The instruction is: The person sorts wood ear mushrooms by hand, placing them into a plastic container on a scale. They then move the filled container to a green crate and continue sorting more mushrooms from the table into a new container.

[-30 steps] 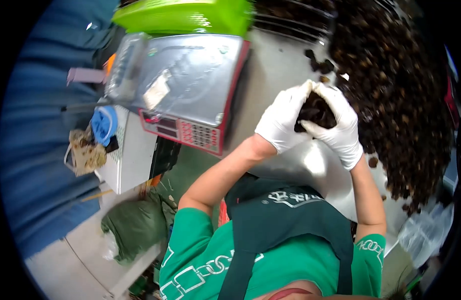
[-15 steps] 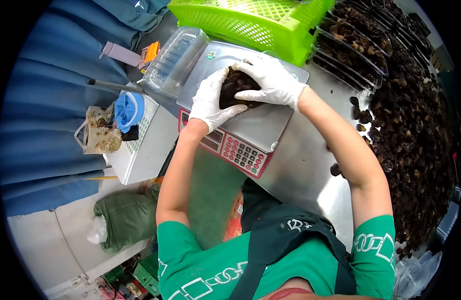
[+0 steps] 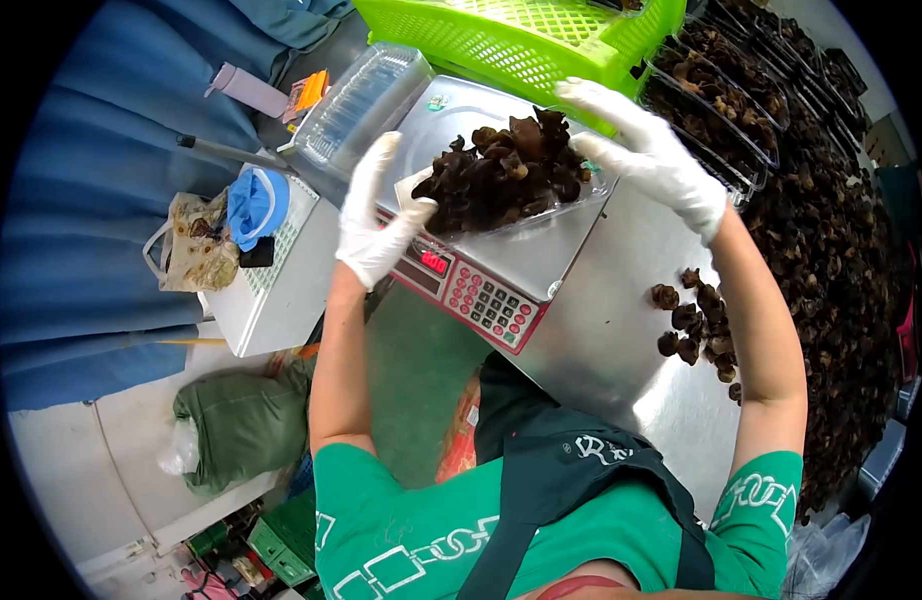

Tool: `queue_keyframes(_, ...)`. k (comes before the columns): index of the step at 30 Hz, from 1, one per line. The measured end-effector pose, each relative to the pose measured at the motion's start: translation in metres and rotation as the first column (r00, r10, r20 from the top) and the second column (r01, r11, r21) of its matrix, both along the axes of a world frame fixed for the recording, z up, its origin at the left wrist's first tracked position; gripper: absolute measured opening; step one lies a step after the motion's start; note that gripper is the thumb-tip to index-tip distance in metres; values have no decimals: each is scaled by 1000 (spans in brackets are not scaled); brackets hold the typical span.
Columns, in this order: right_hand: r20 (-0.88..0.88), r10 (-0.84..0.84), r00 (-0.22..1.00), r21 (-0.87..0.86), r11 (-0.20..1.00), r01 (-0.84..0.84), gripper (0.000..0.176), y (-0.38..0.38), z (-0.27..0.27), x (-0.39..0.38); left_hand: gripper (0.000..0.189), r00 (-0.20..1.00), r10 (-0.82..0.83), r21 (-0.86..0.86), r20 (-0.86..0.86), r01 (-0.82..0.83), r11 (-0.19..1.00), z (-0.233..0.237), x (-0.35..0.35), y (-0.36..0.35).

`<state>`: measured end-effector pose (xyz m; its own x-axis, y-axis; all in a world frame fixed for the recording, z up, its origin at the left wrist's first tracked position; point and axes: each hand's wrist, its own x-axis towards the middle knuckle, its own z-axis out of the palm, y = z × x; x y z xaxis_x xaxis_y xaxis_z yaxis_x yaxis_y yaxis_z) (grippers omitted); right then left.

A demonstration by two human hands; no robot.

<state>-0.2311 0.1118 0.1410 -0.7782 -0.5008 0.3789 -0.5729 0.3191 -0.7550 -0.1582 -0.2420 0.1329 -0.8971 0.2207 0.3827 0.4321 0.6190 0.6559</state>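
Observation:
A loose heap of dark brown fungus lies in a clear plastic tray on the metal plate of a digital scale, whose red display is lit. At the heap's left edge, my left hand, in a white glove, is open with thumb and fingers apart and holds nothing. My right hand, also gloved, is spread open at the upper right of the heap, its fingers over the plate's edge, with nothing in it.
A green plastic basket stands behind the scale, with stacked clear trays to its left. Filled trays and a large fungus pile are on the right. A purple bottle lies at the upper left.
Both hands have let go of the dark fungus and moved apart. It now lies spread out in the tray. More loose pieces show on the table at right.

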Motion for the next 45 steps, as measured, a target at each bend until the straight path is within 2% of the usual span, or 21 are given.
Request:
queue_keyframes(2, 98, -114, 989, -41, 992, 119, 43, 28, 0, 9, 60, 985, 143, 148, 101, -157, 976, 2, 10, -23)
queue_keyframes(4, 190, -215, 958, -53, 972, 229, 34, 57, -6, 18, 43, 962, 224, 408, 156, -270, 872, -6, 13, -50)
queue_keyframes(6, 326, -259, 909, -100, 947, 305, 31, 81, -14, 28, 37, 915, 340, 423, 216, -401, 812, 1, 19, -70)
queue_keyframes(8, 311, -291, 905, -56, 945, 323, 31, 96, -18, 37, 33, 912, 368, 472, 183, -410, 781, 11, 25, -75)
queue_keyframes(10, 365, -316, 876, -9, 940, 342, 31, 100, -20, 43, 31, 881, 438, 366, 180, -473, 801, 28, 29, -68)
queue_keyframes(12, 417, -273, 867, -62, 943, 326, 29, 97, -29, 45, 30, 913, 383, 356, 140, -407, 841, 34, 28, -66)
queue_keyframes(14, 316, -233, 920, -46, 964, 260, 26, 82, -27, 48, 30, 925, 332, 389, 185, -379, 840, 40, 27, -54)
queue_keyframes(15, 297, -237, 925, 7, 969, 246, 26, 72, -21, 51, 33, 931, 313, 298, 189, -358, 885, 40, 25, -54)
queue_keyframes(16, 253, -204, 946, -38, 975, 220, 23, 58, -15, 56, 32, 936, 297, 285, 187, -341, 896, 39, 23, -50)
queue_keyframes(19, 215, -192, 958, 63, 981, 183, 19, 33, -18, 56, 32, 956, 227, 243, 186, -269, 932, 33, 9, -30)
queue_keyframes(22, 154, -278, 948, 248, 940, 235, 31, 2, -17, 51, 31, 976, 171, 106, 132, -185, 977, 37, -6, 16)
queue_keyframes(24, 61, -344, 937, 187, 926, 328, 38, -18, -12, 59, 37, 996, 70, -143, -58, -78, 987, 40, -20, 46)
queue_keyframes(26, -189, -333, 924, 221, 902, 370, 36, -26, -31, 54, 41, 995, -43, -164, -93, 27, 986, 27, -42, 70)
queue_keyframes(28, -232, -327, 916, 283, 878, 385, 27, -28, -39, 51, 45, 996, -14, -237, 90, 35, 971, 31, -53, 99)
queue_keyframes(30, -211, -349, 913, 247, 885, 395, 19, -26, -42, 51, 51, 996, -84, -273, -4, 80, 959, -1, -83, 109)
queue_keyframes(35, -118, -436, 892, 187, 873, 451, 17, -13, -47, 51, 26, 990, -135, -329, 40, 140, 934, -8, -93, 129)
queue_keyframes(36, -117, -454, 884, 173, 867, 468, 17, -12, -47, 51, 13, 968, -192, -311, -163, 134, 941, -15, -88, 131)
queue_keyframes(39, -38, -404, 914, 31, 914, 405, 17, -15, -51, 51, 16, 945, -308, -620, -112, 175, 765, -7, -59, 133)
queue_keyframes(40, -96, -368, 925, 56, 926, 374, 17, -16, -53, 50, 19, 932, -345, -740, -111, 154, 654, -6, -48, 131)
queue_keyframes(42, -207, -281, 937, 110, 945, 308, 17, -19, -57, 50, 21, 893, -413, -719, -178, 169, 675, -12, -39, 124)
queue_keyframes(45, -293, -295, 909, 192, 914, 358, 18, -14, -48, 47, 24, 887, -413, -660, -205, 186, 728, -5, -36, 120)
